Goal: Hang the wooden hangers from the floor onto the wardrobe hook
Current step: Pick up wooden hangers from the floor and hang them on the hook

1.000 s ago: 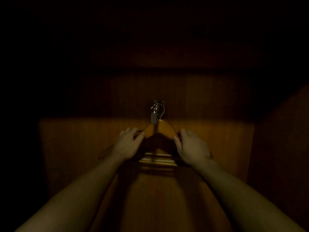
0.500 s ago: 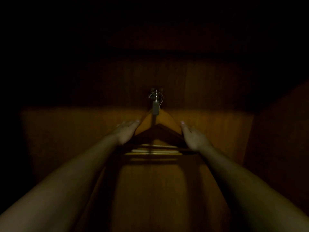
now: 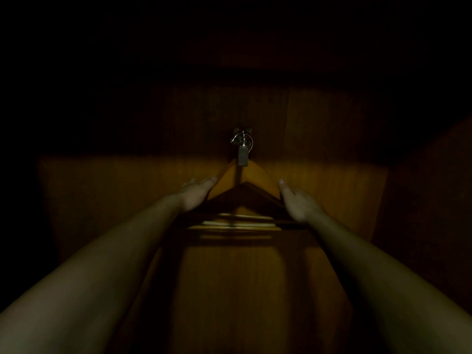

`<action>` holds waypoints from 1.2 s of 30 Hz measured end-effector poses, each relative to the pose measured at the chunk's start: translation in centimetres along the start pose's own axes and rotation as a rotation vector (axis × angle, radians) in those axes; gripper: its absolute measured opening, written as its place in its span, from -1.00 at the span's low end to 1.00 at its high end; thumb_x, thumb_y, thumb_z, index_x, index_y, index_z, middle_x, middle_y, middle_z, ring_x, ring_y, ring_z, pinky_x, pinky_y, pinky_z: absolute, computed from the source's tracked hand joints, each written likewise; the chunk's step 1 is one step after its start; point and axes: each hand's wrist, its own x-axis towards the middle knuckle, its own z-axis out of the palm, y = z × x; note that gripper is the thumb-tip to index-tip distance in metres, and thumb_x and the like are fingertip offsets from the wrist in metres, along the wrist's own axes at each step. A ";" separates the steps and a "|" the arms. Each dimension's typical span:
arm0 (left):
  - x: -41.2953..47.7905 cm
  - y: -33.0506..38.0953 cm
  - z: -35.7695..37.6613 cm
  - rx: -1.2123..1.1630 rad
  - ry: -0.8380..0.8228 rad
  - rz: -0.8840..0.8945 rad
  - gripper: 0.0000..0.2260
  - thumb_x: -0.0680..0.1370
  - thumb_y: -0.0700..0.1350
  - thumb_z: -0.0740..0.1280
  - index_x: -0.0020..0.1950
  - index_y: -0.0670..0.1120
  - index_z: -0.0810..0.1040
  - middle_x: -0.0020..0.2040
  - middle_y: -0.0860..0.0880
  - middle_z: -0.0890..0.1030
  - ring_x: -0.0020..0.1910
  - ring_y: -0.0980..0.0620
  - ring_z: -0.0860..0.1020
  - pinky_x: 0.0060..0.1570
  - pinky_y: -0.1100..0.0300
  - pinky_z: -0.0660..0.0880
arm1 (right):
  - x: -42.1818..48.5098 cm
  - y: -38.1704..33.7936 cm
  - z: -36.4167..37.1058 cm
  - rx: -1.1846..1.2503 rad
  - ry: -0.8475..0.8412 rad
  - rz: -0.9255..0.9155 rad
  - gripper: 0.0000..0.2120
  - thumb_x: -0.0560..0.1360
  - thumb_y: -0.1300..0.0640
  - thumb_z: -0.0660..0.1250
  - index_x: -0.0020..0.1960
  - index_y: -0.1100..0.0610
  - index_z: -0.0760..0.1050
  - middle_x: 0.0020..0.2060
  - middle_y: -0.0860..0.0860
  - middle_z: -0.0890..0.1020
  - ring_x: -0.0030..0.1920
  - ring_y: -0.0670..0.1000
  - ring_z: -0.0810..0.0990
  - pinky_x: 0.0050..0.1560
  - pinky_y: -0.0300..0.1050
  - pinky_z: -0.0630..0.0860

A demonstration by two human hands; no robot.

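Inside a dim wardrobe, a stack of wooden hangers [image 3: 245, 186] hangs by its metal loops from the wardrobe hook [image 3: 242, 140] on the back panel. Their lower bars show as pale stripes beneath the wooden shoulders. My left hand [image 3: 195, 194] lies flat against the left shoulder of the hangers, fingers straight. My right hand [image 3: 297, 201] lies flat against the right shoulder in the same way. Neither hand curls around the wood.
The wooden back panel [image 3: 102, 190] of the wardrobe fills the view, lit in a band at hanger height. A side wall [image 3: 429, 200] closes in on the right. Everything above the hook and at the far left is dark.
My hands have opened from gripping the hangers' shoulders to lying flat along them. The hangers now hang on the hook, and the view has shifted slightly.
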 end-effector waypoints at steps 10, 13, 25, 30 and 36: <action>-2.4 -0.1 -1.5 0.009 0.031 -0.045 -0.47 0.68 0.20 -0.13 0.59 0.03 0.20 0.58 -0.14 0.24 0.54 -0.16 0.23 0.45 0.07 0.17 | -1.4 -0.6 -0.6 -0.039 0.018 -0.028 -0.32 0.63 -0.29 -0.20 0.58 0.06 0.19 0.55 0.11 0.29 0.53 0.17 0.26 0.48 0.12 0.18; -3.6 -0.5 -2.2 0.007 0.016 -0.041 -0.50 0.70 0.16 -0.13 0.61 0.05 0.11 0.60 -0.11 0.19 0.56 -0.16 0.18 0.46 0.05 0.15 | -2.3 -1.2 -0.7 -0.038 0.039 -0.032 -0.32 0.62 -0.31 -0.15 0.58 0.07 0.20 0.52 0.13 0.33 0.49 0.19 0.32 0.44 0.10 0.26; -10.1 -2.9 -1.9 0.187 0.056 -0.092 -0.40 0.63 0.30 -0.14 0.60 0.06 0.15 0.60 -0.13 0.17 0.57 -0.17 0.13 0.50 -0.02 0.08 | -9.1 -3.3 1.1 -0.276 -0.010 -0.041 -0.29 0.60 -0.32 0.03 0.55 0.14 0.18 0.50 0.16 0.31 0.45 0.20 0.35 0.39 0.12 0.36; -15.2 -2.1 -1.5 0.204 0.100 -0.157 -0.37 0.61 0.34 -0.14 0.61 0.08 0.15 0.61 -0.10 0.16 0.57 -0.17 0.12 0.52 -0.10 0.09 | -12.1 -3.9 0.9 -0.288 -0.148 -0.166 -0.27 0.60 -0.32 0.02 0.61 0.11 0.06 0.58 0.13 0.18 0.54 0.20 0.21 0.51 0.14 0.23; -25.2 -3.4 1.2 0.255 0.146 -0.327 -0.35 0.57 0.39 -0.15 0.59 0.14 0.15 0.61 -0.07 0.17 0.58 -0.13 0.09 0.53 -0.15 0.08 | -17.4 -4.9 4.0 -0.354 -0.321 -0.340 -0.24 0.58 -0.36 0.02 0.61 0.09 0.09 0.59 0.12 0.16 0.55 0.20 0.20 0.50 0.12 0.22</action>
